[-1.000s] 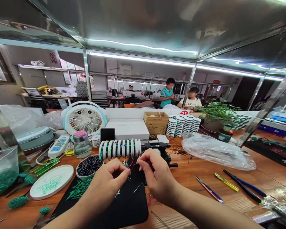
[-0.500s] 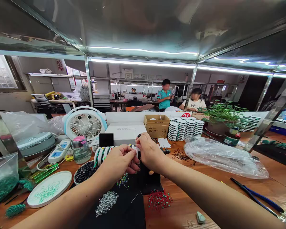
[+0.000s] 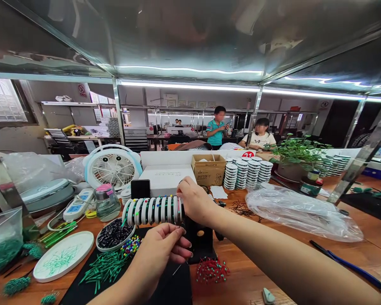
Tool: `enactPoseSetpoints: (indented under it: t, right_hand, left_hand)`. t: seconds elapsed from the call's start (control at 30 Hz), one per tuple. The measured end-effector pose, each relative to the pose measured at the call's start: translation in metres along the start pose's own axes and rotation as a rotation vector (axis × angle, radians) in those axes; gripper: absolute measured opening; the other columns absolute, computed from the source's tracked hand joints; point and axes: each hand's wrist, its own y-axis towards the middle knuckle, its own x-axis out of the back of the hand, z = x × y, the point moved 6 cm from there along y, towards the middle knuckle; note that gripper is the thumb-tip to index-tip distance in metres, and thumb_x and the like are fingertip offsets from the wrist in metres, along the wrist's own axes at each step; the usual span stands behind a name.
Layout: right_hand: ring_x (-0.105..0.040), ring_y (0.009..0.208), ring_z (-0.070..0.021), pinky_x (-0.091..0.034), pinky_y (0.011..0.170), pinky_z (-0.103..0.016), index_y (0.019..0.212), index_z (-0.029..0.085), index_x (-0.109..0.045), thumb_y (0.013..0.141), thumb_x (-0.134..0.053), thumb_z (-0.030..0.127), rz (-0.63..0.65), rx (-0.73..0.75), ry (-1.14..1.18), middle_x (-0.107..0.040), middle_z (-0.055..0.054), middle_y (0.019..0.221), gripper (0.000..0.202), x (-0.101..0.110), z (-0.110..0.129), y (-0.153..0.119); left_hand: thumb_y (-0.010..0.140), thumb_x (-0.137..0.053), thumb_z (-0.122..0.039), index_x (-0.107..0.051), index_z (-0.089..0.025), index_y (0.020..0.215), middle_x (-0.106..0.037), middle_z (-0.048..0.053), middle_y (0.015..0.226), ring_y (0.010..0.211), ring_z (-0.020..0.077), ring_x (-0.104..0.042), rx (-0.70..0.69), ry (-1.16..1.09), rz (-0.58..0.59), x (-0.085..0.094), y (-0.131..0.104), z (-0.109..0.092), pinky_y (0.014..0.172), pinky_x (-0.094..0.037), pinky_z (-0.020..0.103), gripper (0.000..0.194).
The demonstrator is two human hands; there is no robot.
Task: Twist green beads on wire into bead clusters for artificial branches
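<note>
A row of white spools [image 3: 155,211], wound with dark line and stuck with coloured pins, lies sideways in front of me. My right hand [image 3: 195,202] is at the row's right end, its fingers curled; what they grip is hidden. Just below that end, my left hand [image 3: 168,245] pinches thumb against index finger, the other fingers loosely bent. Anything in this pinch is too small to make out. Green tubes [image 3: 106,267], coloured beads [image 3: 131,245] and a bowl of black pieces [image 3: 98,249] lie to the left. Red pieces with green tips [image 3: 212,270] lie to the right.
A white plate [image 3: 40,273] with green strands and a water jar [image 3: 108,203] stand left. Behind are a fan [image 3: 112,167], a cardboard box [image 3: 208,169] and stacked spools [image 3: 241,173]. At right lie a plastic bag [image 3: 301,212] and pliers [image 3: 349,264]. Two people are beyond.
My left hand has come down from the spools, uncovering the row, the green tubes and the beads. My right hand has shifted slightly left and stays at the row's right end.
</note>
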Motion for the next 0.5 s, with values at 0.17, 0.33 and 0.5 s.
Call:
enactPoseSetpoints:
  t: [0.17, 0.33, 0.5]
  right_hand:
    - [-0.053, 0.075, -0.0137, -0.041, 0.068, -0.024, 0.09, 0.017, -0.054, 0.09, -0.042, 0.014, 0.002, 0.049, -0.013, -0.052, -0.004, 0.093, 0.013, -0.003, -0.002, 0.004]
    - [-0.052, 0.072, -0.013, -0.039, 0.064, -0.023, 0.092, 0.018, -0.056, 0.085, -0.044, 0.009, 0.04, 0.122, -0.058, -0.052, -0.003, 0.094, 0.017, -0.003, 0.002, 0.002]
    - [-0.049, 0.066, -0.0123, -0.036, 0.059, -0.023, 0.091, 0.018, -0.057, 0.083, -0.046, 0.008, 0.062, 0.177, -0.119, -0.052, -0.003, 0.091, 0.017, -0.001, 0.006, 0.001]
  left_hand:
    - [0.077, -0.059, -0.031, -0.055, -0.013, 0.075, -0.065, 0.002, 0.06, 0.051, 0.0129, -0.063, -0.021, -0.04, -0.032, 0.003, 0.01, 0.015, 0.048, -0.045, 0.021, 0.019]
    - [0.077, -0.06, -0.035, -0.058, -0.012, 0.078, -0.071, 0.01, 0.08, 0.054, 0.0132, -0.064, -0.056, 0.015, -0.049, 0.005, 0.014, 0.015, 0.049, -0.046, 0.022, 0.023]
    - [0.076, -0.059, -0.037, -0.061, -0.012, 0.079, -0.07, 0.012, 0.093, 0.057, 0.0148, -0.066, -0.085, 0.059, -0.042, 0.005, 0.014, 0.014, 0.051, -0.047, 0.024, 0.025]
